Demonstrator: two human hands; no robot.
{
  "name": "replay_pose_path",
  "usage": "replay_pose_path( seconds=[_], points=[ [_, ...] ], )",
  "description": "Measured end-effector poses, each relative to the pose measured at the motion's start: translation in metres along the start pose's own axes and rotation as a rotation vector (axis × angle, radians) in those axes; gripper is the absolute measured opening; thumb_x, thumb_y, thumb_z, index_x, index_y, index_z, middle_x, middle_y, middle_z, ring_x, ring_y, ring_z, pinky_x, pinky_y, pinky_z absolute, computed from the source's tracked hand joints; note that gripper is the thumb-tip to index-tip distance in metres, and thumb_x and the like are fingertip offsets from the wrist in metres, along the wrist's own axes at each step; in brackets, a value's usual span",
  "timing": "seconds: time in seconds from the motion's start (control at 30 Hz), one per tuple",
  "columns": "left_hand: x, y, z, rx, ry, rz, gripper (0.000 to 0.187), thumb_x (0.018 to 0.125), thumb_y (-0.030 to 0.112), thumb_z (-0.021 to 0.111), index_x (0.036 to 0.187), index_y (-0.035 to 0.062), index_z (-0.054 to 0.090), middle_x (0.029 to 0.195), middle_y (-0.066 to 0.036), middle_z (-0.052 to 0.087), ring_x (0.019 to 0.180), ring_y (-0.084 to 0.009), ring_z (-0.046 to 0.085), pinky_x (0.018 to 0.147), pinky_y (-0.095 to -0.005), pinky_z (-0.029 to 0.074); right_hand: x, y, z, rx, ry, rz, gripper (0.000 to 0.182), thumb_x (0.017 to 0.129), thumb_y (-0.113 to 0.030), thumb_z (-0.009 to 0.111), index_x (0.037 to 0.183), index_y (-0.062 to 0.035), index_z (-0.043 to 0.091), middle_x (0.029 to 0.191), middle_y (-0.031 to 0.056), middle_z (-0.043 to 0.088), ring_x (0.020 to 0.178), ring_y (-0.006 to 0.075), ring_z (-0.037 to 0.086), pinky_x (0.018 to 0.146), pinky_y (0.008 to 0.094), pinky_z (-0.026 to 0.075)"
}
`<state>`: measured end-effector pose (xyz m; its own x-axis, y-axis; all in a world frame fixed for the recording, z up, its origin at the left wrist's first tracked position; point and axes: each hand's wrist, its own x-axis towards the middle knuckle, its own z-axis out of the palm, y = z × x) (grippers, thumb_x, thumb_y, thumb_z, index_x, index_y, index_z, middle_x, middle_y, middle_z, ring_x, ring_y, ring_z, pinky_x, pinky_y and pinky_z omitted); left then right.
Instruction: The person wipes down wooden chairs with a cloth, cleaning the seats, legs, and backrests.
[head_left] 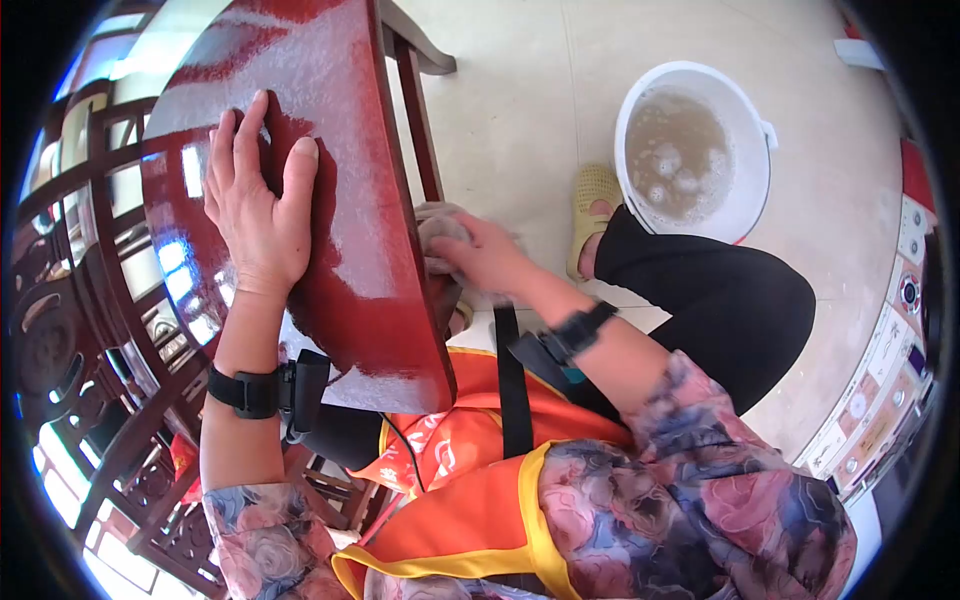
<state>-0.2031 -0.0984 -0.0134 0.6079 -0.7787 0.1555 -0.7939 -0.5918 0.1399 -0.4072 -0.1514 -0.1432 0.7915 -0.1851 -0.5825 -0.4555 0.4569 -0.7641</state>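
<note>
A glossy dark-red wooden tabletop (pixel 345 200) with wet-looking streaks fills the upper left of the head view. My left hand (pixel 255 205) lies flat on it, fingers apart, holding nothing. By the top's right edge, my right hand (pixel 490 258) is closed round a bunched greyish cloth (pixel 440 235). The cloth is against or just beside the edge and the apron below; exact contact is hard to see, and the hand is slightly blurred. A wooden leg (pixel 418 120) shows under the top.
A white bucket (pixel 762 190) holding murky, foamy water stands on the pale tile floor (pixel 530 100), close to my right knee (pixel 770 290). Carved dark wooden chairs (pixel 60 330) line the left side. A patterned cabinet front (pixel 870 390) is at the far right.
</note>
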Motion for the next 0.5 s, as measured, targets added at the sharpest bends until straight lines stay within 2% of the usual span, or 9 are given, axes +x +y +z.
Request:
replay_pose_path(
  seconds=[0.03, 0.1, 0.17, 0.23, 0.27, 0.33, 0.4, 0.43, 0.5],
  points=[
    [0.000, -0.001, 0.000, 0.016, -0.008, -0.013, 0.059, 0.084, 0.050, 0.048, 0.135, 0.0199, 0.042, 0.140, -0.018, 0.033, 0.131, -0.0332, 0.028, 0.108, -0.0463, 0.014, -0.009, -0.003, 0.003, 0.597, -0.093, 0.098, 0.056, 0.085, -0.040, 0.059, 0.127, -0.0051, 0.046, 0.128, 0.0193, 0.045, 0.115, 0.0287, 0.048, 0.096, 0.0393, 0.039],
    [0.000, 0.000, -0.001, 0.003, -0.001, -0.018, 0.059, 0.084, 0.050, 0.048, 0.135, 0.0200, 0.042, 0.140, -0.018, 0.033, 0.132, -0.0331, 0.028, 0.108, -0.0464, 0.014, -0.055, -0.025, 0.028, 0.834, 0.083, 0.192, 0.056, 0.092, -0.030, 0.052, 0.136, -0.0033, 0.030, 0.132, 0.0147, 0.041, 0.122, 0.0229, 0.041, 0.100, 0.0355, 0.036],
    [0.000, -0.001, 0.001, -0.014, -0.007, 0.001, 0.059, 0.084, 0.049, 0.048, 0.135, 0.0200, 0.042, 0.140, -0.018, 0.033, 0.132, -0.0329, 0.027, 0.108, -0.0465, 0.014, -0.080, -0.025, 0.046, 0.604, 0.029, 0.132, 0.060, 0.093, -0.029, 0.049, 0.139, -0.0020, 0.020, 0.130, 0.0149, 0.043, 0.123, 0.0245, 0.040, 0.103, 0.0340, 0.031],
    [0.002, -0.005, 0.003, -0.007, 0.012, 0.019, 0.058, 0.084, 0.048, 0.049, 0.135, 0.0197, 0.042, 0.139, -0.018, 0.033, 0.131, -0.0334, 0.029, 0.108, -0.0465, 0.014, -0.063, 0.022, 0.064, 0.121, 0.231, -0.187, 0.061, 0.094, -0.033, 0.046, 0.138, 0.0025, 0.023, 0.132, 0.0192, 0.041, 0.125, 0.0275, 0.038, 0.104, 0.0346, 0.029],
    [0.003, -0.003, 0.003, -0.001, 0.012, 0.018, 0.058, 0.084, 0.048, 0.049, 0.135, 0.0197, 0.042, 0.139, -0.018, 0.033, 0.131, -0.0334, 0.029, 0.108, -0.0465, 0.014, -0.056, 0.025, 0.062, -0.023, 0.358, -0.088, 0.060, 0.093, -0.034, 0.046, 0.135, 0.0044, 0.026, 0.131, 0.0234, 0.041, 0.125, 0.0298, 0.038, 0.104, 0.0343, 0.029],
    [0.001, -0.001, 0.000, -0.020, 0.008, 0.004, 0.058, 0.084, 0.047, 0.049, 0.135, 0.0192, 0.042, 0.139, -0.018, 0.034, 0.130, -0.0342, 0.030, 0.108, -0.0467, 0.015, -0.021, 0.066, 0.053, -0.072, 0.529, 0.125, 0.055, 0.093, -0.029, 0.048, 0.134, 0.0027, 0.030, 0.119, 0.0246, 0.050, 0.116, 0.0317, 0.047, 0.098, 0.0350, 0.036],
    [-0.002, 0.000, -0.001, -0.021, -0.004, -0.012, 0.058, 0.084, 0.048, 0.050, 0.134, 0.0190, 0.042, 0.139, -0.018, 0.034, 0.130, -0.0345, 0.030, 0.108, -0.0468, 0.015, 0.001, 0.073, 0.026, -0.049, 0.493, 0.235, 0.050, 0.092, -0.028, 0.050, 0.129, 0.0031, 0.040, 0.105, 0.0191, 0.060, 0.102, 0.0263, 0.056, 0.088, 0.0344, 0.044],
    [0.002, -0.001, -0.001, -0.020, -0.004, -0.010, 0.059, 0.084, 0.048, 0.050, 0.134, 0.0189, 0.043, 0.139, -0.018, 0.034, 0.130, -0.0347, 0.030, 0.107, -0.0469, 0.015, 0.009, 0.070, 0.019, -0.045, 0.495, 0.227, 0.050, 0.092, -0.028, 0.050, 0.129, 0.0031, 0.040, 0.105, 0.0191, 0.060, 0.102, 0.0263, 0.056, 0.088, 0.0344, 0.044],
    [0.006, -0.001, 0.000, -0.028, 0.012, -0.008, 0.059, 0.084, 0.048, 0.050, 0.134, 0.0189, 0.043, 0.139, -0.019, 0.034, 0.130, -0.0348, 0.030, 0.107, -0.0470, 0.015, 0.016, 0.057, 0.004, 0.169, 0.255, 0.020, 0.042, 0.087, -0.031, 0.056, 0.109, 0.0046, 0.057, 0.091, 0.0172, 0.065, 0.084, 0.0276, 0.062, 0.076, 0.0353, 0.047]
  ],
)
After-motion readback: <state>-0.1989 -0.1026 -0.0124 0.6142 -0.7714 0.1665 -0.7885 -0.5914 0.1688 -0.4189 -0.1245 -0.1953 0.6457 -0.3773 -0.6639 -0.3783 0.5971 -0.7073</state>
